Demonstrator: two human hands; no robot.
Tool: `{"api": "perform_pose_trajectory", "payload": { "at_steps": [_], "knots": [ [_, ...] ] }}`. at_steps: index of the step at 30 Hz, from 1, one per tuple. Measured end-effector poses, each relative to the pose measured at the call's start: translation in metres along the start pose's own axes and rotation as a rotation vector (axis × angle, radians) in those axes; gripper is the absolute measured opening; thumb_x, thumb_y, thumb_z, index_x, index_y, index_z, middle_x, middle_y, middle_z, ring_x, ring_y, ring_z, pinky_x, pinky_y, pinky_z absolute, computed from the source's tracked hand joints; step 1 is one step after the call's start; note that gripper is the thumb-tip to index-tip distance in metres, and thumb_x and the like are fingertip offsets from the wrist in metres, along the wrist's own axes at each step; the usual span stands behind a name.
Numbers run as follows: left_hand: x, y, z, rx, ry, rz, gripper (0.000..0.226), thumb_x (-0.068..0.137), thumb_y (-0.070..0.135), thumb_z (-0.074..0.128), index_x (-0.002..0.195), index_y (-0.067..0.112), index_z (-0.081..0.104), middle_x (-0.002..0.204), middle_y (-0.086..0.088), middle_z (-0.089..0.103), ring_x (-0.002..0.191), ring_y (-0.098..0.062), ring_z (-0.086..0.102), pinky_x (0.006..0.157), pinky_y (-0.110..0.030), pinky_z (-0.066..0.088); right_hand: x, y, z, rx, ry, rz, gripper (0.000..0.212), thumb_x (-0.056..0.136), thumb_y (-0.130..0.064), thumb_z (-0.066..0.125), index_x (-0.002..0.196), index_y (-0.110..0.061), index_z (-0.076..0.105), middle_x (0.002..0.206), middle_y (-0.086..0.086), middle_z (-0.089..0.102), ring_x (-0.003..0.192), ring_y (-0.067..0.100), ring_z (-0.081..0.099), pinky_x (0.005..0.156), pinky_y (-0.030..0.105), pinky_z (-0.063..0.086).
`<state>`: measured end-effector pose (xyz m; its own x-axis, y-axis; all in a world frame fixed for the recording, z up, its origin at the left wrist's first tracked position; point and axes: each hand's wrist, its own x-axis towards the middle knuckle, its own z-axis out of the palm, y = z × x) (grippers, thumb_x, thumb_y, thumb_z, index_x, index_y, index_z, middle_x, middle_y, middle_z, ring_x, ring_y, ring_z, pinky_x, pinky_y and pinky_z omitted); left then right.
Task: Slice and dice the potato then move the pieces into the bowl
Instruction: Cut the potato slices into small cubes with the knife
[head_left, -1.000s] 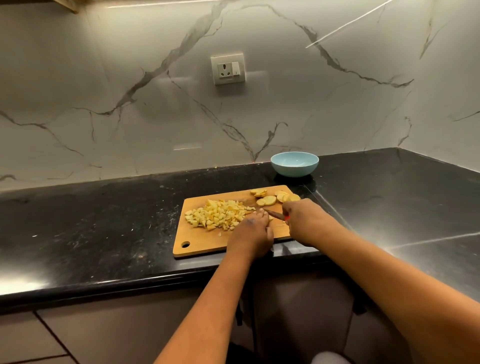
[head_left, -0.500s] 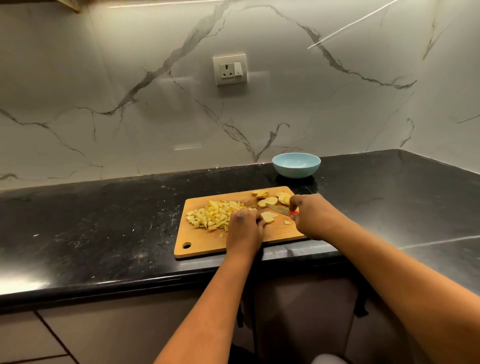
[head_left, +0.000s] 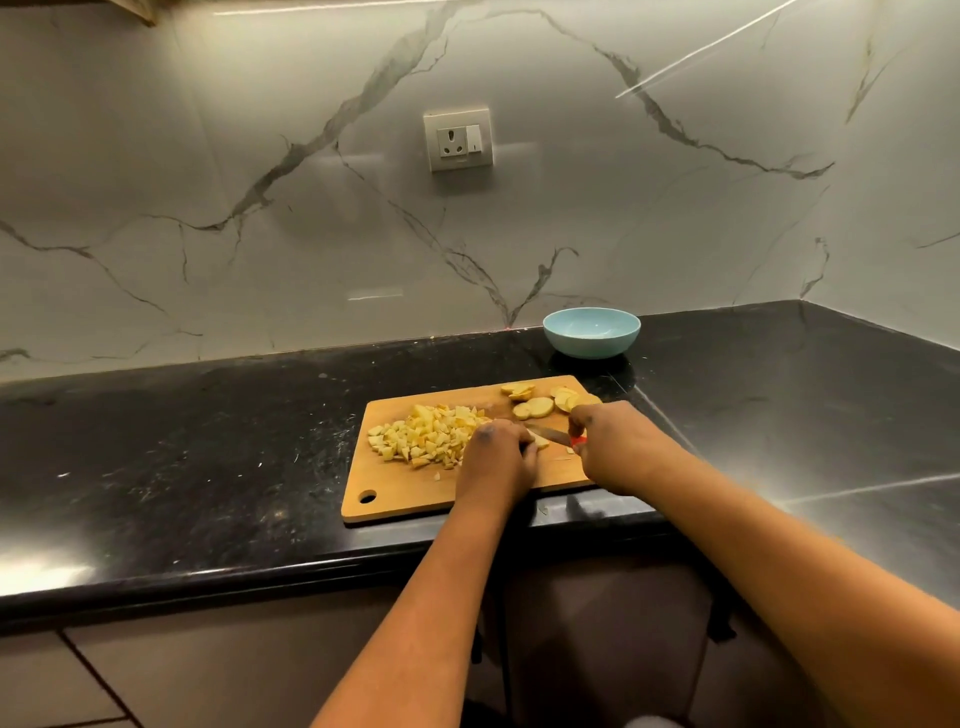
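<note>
Two hands over board (head_left: 415, 499), as I see it. Left hand (head_left: 496, 462) curled, fingertips pinning slice (head_left: 540, 441) mid-board. Right hand (head_left: 618, 447) clenched on knife (head_left: 548, 434), red handle, blade angled left, touching slice. Diced pile (head_left: 426, 434) on board's left half. Uncut slices (head_left: 540, 405) at far right corner. Bowl (head_left: 591, 332) behind board, near wall.

Diced pile (head_left: 426, 434) left on board (head_left: 415, 499); bowl (head_left: 591, 332) behind

Black speckled countertop (head_left: 208, 447) under wooden cutting board (head_left: 415, 499) and blue bowl (head_left: 591, 332).
</note>
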<state>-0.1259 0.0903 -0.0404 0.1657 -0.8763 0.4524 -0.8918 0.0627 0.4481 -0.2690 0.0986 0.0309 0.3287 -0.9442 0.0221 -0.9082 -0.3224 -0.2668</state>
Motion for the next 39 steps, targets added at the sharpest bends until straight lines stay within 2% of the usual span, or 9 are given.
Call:
{"api": "perform_pose_trajectory", "payload": {
  "at_steps": [4, 11, 15, 19, 24, 27, 31, 36, 39],
  "knots": [
    [0.005, 0.001, 0.001, -0.037, -0.004, -0.037, 0.019, 0.094, 0.021, 0.064, 0.108, 0.012, 0.073, 0.105, -0.004, 0.072, 0.096, -0.014, 0.063, 0.083, -0.021, 0.045, -0.004, -0.008, -0.002, -0.054, -0.041, -0.033, 0.028, 0.087, 0.000, 0.059, 0.112, -0.014, 0.060, 0.092, 0.002, 0.055, 0.082, 0.017, 0.054, 0.077, 0.029, 0.053],
    [0.002, -0.001, 0.002, -0.087, 0.014, -0.033, 0.018, 0.092, 0.019, 0.066, 0.106, 0.010, 0.073, 0.100, -0.005, 0.072, 0.092, -0.012, 0.064, 0.080, -0.020, 0.048, -0.018, -0.006, -0.042, -0.227, -0.145, -0.021, 0.039, 0.091, -0.016, 0.063, 0.128, -0.009, 0.056, 0.115, 0.009, 0.060, 0.104, 0.022, 0.056, 0.098, 0.033, 0.049],
    [-0.002, -0.002, 0.002, -0.092, 0.033, -0.005, 0.018, 0.092, 0.020, 0.065, 0.106, 0.010, 0.073, 0.099, -0.004, 0.073, 0.091, -0.013, 0.065, 0.082, -0.023, 0.051, -0.013, -0.001, -0.038, -0.170, -0.085, -0.021, 0.035, 0.092, -0.012, 0.062, 0.127, -0.015, 0.058, 0.113, 0.006, 0.061, 0.098, 0.018, 0.058, 0.091, 0.028, 0.051],
    [-0.008, -0.002, 0.002, -0.090, 0.051, 0.018, 0.022, 0.092, 0.012, 0.062, 0.112, 0.008, 0.072, 0.104, -0.007, 0.073, 0.096, -0.016, 0.066, 0.086, -0.026, 0.055, -0.009, -0.007, -0.024, -0.094, -0.033, -0.006, 0.040, 0.090, -0.008, 0.062, 0.127, -0.019, 0.055, 0.107, 0.005, 0.059, 0.092, 0.019, 0.058, 0.086, 0.032, 0.055],
    [-0.011, -0.004, 0.002, -0.022, 0.040, 0.034, 0.022, 0.090, 0.008, 0.054, 0.095, 0.011, 0.076, 0.090, -0.005, 0.072, 0.084, -0.015, 0.063, 0.079, -0.031, 0.055, -0.012, -0.016, -0.007, -0.103, -0.068, -0.012, 0.039, 0.086, -0.003, 0.063, 0.122, -0.018, 0.057, 0.103, 0.005, 0.058, 0.091, 0.020, 0.058, 0.083, 0.033, 0.055],
    [-0.011, -0.004, 0.003, 0.001, 0.032, 0.049, 0.025, 0.090, 0.007, 0.051, 0.094, 0.011, 0.076, 0.092, -0.006, 0.071, 0.088, -0.018, 0.061, 0.082, -0.032, 0.054, -0.017, -0.021, -0.002, -0.136, -0.055, -0.048, 0.034, 0.087, 0.000, 0.059, 0.117, -0.014, 0.057, 0.105, 0.008, 0.059, 0.089, 0.023, 0.056, 0.077, 0.032, 0.051],
    [-0.013, -0.005, 0.003, 0.071, 0.013, 0.060, 0.027, 0.093, 0.013, 0.046, 0.097, 0.013, 0.073, 0.097, -0.005, 0.069, 0.096, -0.023, 0.055, 0.086, -0.036, 0.049, -0.019, -0.031, -0.009, -0.244, -0.109, -0.079, 0.042, 0.084, 0.000, 0.065, 0.123, -0.013, 0.056, 0.120, 0.009, 0.058, 0.106, 0.025, 0.057, 0.087, 0.032, 0.050],
    [-0.015, -0.004, 0.001, 0.099, 0.003, 0.062, 0.028, 0.096, 0.023, 0.047, 0.105, 0.012, 0.071, 0.104, -0.002, 0.067, 0.103, -0.021, 0.051, 0.086, -0.034, 0.049, -0.022, -0.022, -0.028, -0.319, -0.134, -0.045, 0.048, 0.081, -0.004, 0.070, 0.126, -0.013, 0.055, 0.107, 0.006, 0.055, 0.100, 0.022, 0.055, 0.094, 0.036, 0.051],
    [-0.017, -0.006, 0.001, 0.054, -0.003, 0.052, 0.027, 0.094, 0.022, 0.048, 0.104, 0.013, 0.072, 0.102, -0.001, 0.068, 0.104, -0.020, 0.051, 0.085, -0.033, 0.048, -0.026, -0.012, -0.039, -0.332, -0.134, -0.047, 0.043, 0.088, -0.008, 0.066, 0.129, -0.013, 0.055, 0.115, 0.007, 0.059, 0.104, 0.021, 0.056, 0.095, 0.032, 0.050]
  ]
}}
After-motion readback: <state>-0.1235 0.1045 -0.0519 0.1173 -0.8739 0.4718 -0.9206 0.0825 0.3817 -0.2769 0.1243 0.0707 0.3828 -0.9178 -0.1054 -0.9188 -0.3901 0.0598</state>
